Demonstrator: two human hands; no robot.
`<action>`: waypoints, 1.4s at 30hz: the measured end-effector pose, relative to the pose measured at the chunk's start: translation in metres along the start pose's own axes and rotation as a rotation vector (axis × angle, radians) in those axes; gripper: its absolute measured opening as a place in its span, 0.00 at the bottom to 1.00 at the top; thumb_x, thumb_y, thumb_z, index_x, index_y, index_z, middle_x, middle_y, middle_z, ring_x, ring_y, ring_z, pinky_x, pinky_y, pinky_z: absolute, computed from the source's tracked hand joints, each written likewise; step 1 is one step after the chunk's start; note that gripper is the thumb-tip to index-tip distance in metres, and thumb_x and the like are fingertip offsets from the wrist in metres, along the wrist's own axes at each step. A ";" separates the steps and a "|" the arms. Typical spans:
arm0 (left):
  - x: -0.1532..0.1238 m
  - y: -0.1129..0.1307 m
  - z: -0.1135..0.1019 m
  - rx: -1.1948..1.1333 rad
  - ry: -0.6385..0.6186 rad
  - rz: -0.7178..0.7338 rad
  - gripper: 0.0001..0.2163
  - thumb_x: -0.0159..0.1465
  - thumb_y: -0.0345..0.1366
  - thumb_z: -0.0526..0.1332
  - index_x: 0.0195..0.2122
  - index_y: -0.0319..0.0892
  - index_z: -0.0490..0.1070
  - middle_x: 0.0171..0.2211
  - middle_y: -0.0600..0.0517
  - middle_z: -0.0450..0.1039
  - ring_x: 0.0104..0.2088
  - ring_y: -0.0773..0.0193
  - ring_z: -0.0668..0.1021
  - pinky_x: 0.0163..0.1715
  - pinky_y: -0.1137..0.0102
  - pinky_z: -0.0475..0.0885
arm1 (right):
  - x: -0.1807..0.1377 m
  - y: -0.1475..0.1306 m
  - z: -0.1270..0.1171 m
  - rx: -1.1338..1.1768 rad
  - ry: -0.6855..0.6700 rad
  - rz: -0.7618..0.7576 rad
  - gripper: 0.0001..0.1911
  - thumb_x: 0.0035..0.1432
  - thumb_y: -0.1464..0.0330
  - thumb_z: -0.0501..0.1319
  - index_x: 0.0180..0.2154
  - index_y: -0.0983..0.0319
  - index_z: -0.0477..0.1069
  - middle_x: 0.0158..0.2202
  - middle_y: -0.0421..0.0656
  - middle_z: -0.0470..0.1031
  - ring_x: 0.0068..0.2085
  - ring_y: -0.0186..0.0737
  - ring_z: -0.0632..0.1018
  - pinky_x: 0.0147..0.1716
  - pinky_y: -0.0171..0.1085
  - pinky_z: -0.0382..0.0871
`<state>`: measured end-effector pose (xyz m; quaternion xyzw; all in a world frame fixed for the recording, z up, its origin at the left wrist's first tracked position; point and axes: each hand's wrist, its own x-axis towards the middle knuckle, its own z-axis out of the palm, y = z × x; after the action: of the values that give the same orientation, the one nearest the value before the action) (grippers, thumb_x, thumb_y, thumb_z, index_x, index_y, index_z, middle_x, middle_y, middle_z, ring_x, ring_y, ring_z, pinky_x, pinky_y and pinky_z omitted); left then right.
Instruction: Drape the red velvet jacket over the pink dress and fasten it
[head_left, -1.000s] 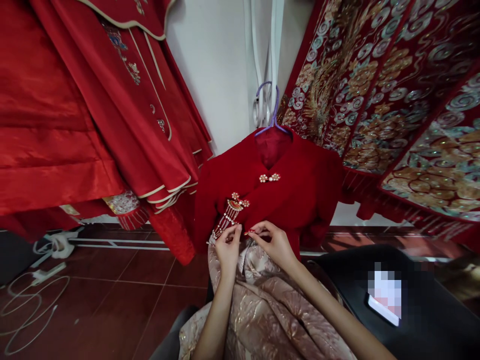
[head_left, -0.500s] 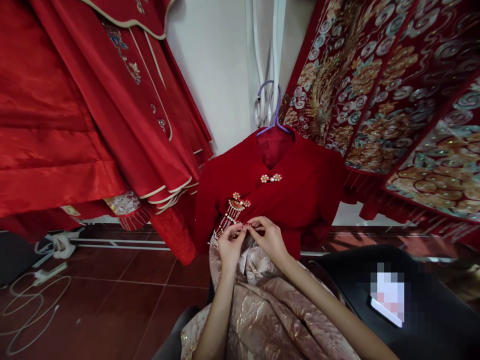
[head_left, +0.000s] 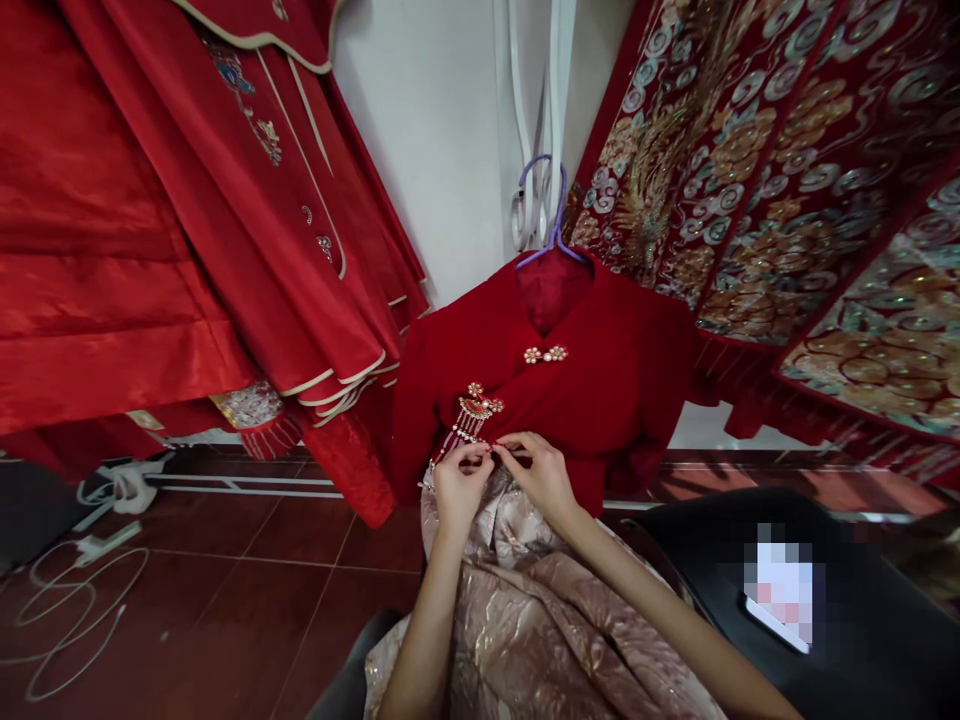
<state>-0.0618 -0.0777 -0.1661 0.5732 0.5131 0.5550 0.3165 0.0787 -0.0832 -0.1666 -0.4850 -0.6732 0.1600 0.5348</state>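
Observation:
A red velvet jacket (head_left: 577, 420) hangs in front of me on a purple hanger (head_left: 555, 235). At its collar sits a pearl flower clasp (head_left: 546, 355). Lower left on the chest is a beaded tassel brooch (head_left: 478, 405), its strands running down behind my left hand (head_left: 460, 482). That hand pinches with thumb and forefinger at the jacket's lower front. My right hand (head_left: 534, 470) pinches beside it, the fingertips of both almost touching. Whatever lies between the fingers is too small to make out. Shiny pinkish-beige patterned fabric (head_left: 540, 620) spreads under both forearms.
Red garments (head_left: 247, 220) with pale piping hang at the left. Heavily embroidered red panels (head_left: 750, 200) hang at the right. A phone-like device (head_left: 780, 622), partly blurred, lies on a black seat (head_left: 697, 530). White cables (head_left: 82, 620) and a power strip (head_left: 109, 540) are on the tiled floor (head_left: 247, 600).
The view has shifted very slightly. Both hands stay pinched at the same place on the jacket, with only slight finger movement.

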 end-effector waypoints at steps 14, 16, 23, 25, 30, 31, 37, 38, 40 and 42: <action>-0.008 -0.003 -0.010 0.072 0.221 0.132 0.08 0.61 0.35 0.60 0.39 0.42 0.76 0.38 0.48 0.75 0.33 0.66 0.77 0.31 0.73 0.73 | -0.002 -0.012 -0.021 0.092 0.110 0.158 0.09 0.62 0.63 0.59 0.36 0.61 0.74 0.31 0.41 0.76 0.31 0.35 0.77 0.29 0.31 0.72; -0.009 -0.003 -0.016 0.059 0.270 0.127 0.07 0.62 0.36 0.59 0.37 0.41 0.75 0.38 0.48 0.75 0.32 0.66 0.77 0.31 0.74 0.72 | -0.001 -0.017 -0.029 0.071 0.173 0.181 0.10 0.61 0.62 0.59 0.35 0.61 0.73 0.29 0.41 0.76 0.30 0.35 0.76 0.28 0.30 0.71; -0.005 0.002 -0.022 0.180 0.009 0.215 0.07 0.63 0.38 0.60 0.38 0.44 0.76 0.38 0.49 0.74 0.35 0.65 0.76 0.32 0.73 0.72 | 0.000 -0.019 -0.030 0.043 0.141 0.183 0.10 0.61 0.62 0.58 0.35 0.61 0.73 0.27 0.40 0.75 0.28 0.35 0.76 0.28 0.31 0.71; -0.007 0.003 -0.018 0.281 -0.067 0.253 0.08 0.63 0.38 0.60 0.41 0.46 0.76 0.40 0.49 0.74 0.41 0.62 0.75 0.36 0.71 0.73 | -0.003 -0.014 -0.024 0.061 0.045 0.180 0.09 0.60 0.63 0.59 0.36 0.61 0.73 0.30 0.42 0.76 0.32 0.37 0.78 0.28 0.31 0.73; -0.004 0.000 -0.014 0.393 -0.085 0.318 0.08 0.64 0.39 0.61 0.42 0.47 0.76 0.41 0.49 0.74 0.44 0.59 0.73 0.45 0.64 0.72 | -0.007 0.000 -0.011 0.199 -0.054 0.196 0.09 0.59 0.63 0.59 0.39 0.61 0.71 0.36 0.45 0.78 0.38 0.39 0.80 0.34 0.35 0.77; -0.003 -0.002 -0.014 0.393 -0.091 0.329 0.08 0.64 0.40 0.61 0.41 0.47 0.76 0.40 0.49 0.74 0.44 0.59 0.73 0.45 0.64 0.72 | -0.007 0.001 -0.010 0.220 -0.051 0.198 0.09 0.59 0.63 0.60 0.39 0.61 0.71 0.36 0.45 0.78 0.38 0.39 0.80 0.35 0.36 0.78; 0.002 -0.006 -0.015 0.317 -0.088 0.348 0.07 0.62 0.41 0.62 0.36 0.45 0.76 0.37 0.49 0.75 0.41 0.61 0.75 0.41 0.66 0.74 | -0.006 0.003 -0.008 0.290 -0.038 0.227 0.11 0.56 0.60 0.64 0.36 0.61 0.71 0.35 0.44 0.78 0.37 0.39 0.80 0.37 0.37 0.79; 0.000 -0.006 -0.014 0.282 -0.090 0.328 0.07 0.62 0.41 0.62 0.35 0.44 0.76 0.37 0.49 0.75 0.41 0.61 0.76 0.40 0.67 0.75 | -0.006 0.003 -0.008 0.293 -0.036 0.231 0.12 0.55 0.59 0.64 0.34 0.61 0.71 0.34 0.44 0.78 0.36 0.39 0.80 0.36 0.38 0.79; -0.003 -0.004 -0.013 0.196 -0.091 0.261 0.08 0.62 0.41 0.62 0.35 0.44 0.75 0.36 0.49 0.75 0.39 0.62 0.78 0.38 0.68 0.75 | -0.007 0.002 -0.008 0.299 -0.036 0.238 0.13 0.54 0.58 0.65 0.33 0.62 0.71 0.33 0.44 0.78 0.35 0.39 0.80 0.36 0.38 0.79; -0.007 -0.001 -0.010 0.120 -0.079 0.187 0.08 0.62 0.42 0.63 0.35 0.43 0.75 0.36 0.49 0.76 0.37 0.63 0.79 0.37 0.70 0.76 | -0.007 0.002 -0.007 0.307 -0.042 0.244 0.14 0.54 0.57 0.64 0.32 0.62 0.70 0.33 0.44 0.78 0.35 0.40 0.80 0.37 0.39 0.79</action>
<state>-0.0709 -0.0863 -0.1670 0.6579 0.4770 0.5272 0.2483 0.0857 -0.0905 -0.1688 -0.4723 -0.5881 0.3343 0.5651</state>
